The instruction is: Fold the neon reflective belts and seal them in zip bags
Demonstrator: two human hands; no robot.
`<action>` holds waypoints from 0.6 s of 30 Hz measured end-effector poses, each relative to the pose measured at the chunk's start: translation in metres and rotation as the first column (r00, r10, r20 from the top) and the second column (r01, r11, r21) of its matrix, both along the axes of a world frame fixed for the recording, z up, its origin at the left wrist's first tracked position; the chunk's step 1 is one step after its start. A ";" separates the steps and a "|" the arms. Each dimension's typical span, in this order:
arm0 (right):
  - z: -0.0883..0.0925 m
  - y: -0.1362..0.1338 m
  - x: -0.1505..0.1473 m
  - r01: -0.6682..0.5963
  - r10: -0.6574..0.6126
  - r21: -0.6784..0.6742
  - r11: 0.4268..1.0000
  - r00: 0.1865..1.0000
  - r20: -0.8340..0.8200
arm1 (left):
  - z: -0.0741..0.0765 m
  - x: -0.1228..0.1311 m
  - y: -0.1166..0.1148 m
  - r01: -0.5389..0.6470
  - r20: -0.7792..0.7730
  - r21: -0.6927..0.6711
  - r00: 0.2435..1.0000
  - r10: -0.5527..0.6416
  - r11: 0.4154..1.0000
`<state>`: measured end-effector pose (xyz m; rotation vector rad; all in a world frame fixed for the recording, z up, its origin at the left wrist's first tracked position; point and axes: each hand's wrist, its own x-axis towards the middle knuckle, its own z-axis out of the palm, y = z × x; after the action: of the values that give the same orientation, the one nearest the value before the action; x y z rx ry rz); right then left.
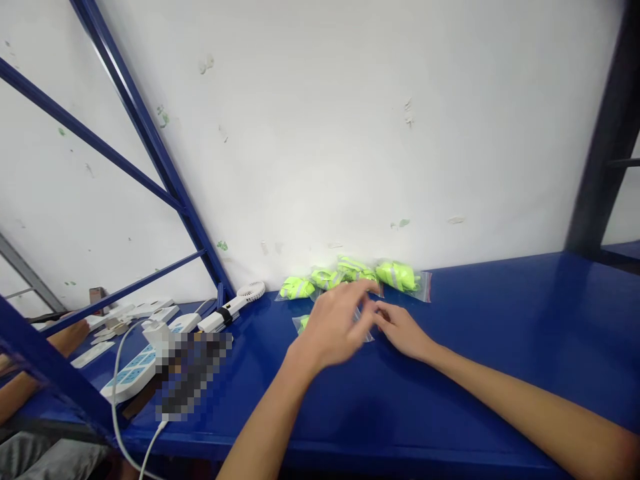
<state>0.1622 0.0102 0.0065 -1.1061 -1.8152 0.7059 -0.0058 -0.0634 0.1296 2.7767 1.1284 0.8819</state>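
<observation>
My left hand (333,327) hovers over a clear zip bag (367,333) with neon-yellow fabric in it; its fingers are stretched forward and the thumb is apart. Most of that bag is hidden beneath the hand. My right hand (404,331) rests close by on the right, fingers curled toward the thumb near the bag's zip edge. Whatever its fingertips may pinch is hidden. Behind both hands, along the wall, lie several bags of folded neon-yellow fabric with silver reflective strips, among them a left bag (297,288) and a right bag (397,275).
The blue tabletop (475,333) meets a white wall (350,133). At left stand a blue metal frame (165,160), a white handheld fan (250,291), a power strip (133,373) with cables and a blurred-out dark object (193,380). Another person's arm (70,337) shows beyond the frame.
</observation>
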 end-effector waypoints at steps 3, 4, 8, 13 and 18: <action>-0.002 0.005 -0.001 -0.024 0.026 -0.026 0.999 0.996 0.086 | -0.037 -0.008 0.054 -0.304 -0.262 -0.033 0.922 0.285 0.952; -0.002 0.006 -0.001 -0.035 0.039 -0.035 0.999 0.993 0.113 | -0.050 -0.009 0.066 -0.365 -0.313 -0.011 0.885 0.344 0.931; -0.003 0.007 -0.002 -0.072 0.076 -0.034 0.997 0.983 0.169 | -0.086 -0.011 0.082 -0.421 -0.366 0.092 0.828 0.424 0.902; -0.004 0.007 -0.001 -0.060 0.058 0.008 0.998 0.984 0.171 | -0.092 -0.014 0.074 -0.311 -0.313 0.149 0.886 0.343 0.939; -0.006 0.007 0.001 -0.077 0.071 0.036 0.996 0.985 0.154 | -0.093 -0.019 0.072 -0.233 -0.261 0.171 0.926 0.272 0.957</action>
<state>0.1635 0.0177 0.0007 -1.0952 -2.0012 0.6377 -0.0246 0.0087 0.0369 2.9881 1.5554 0.6069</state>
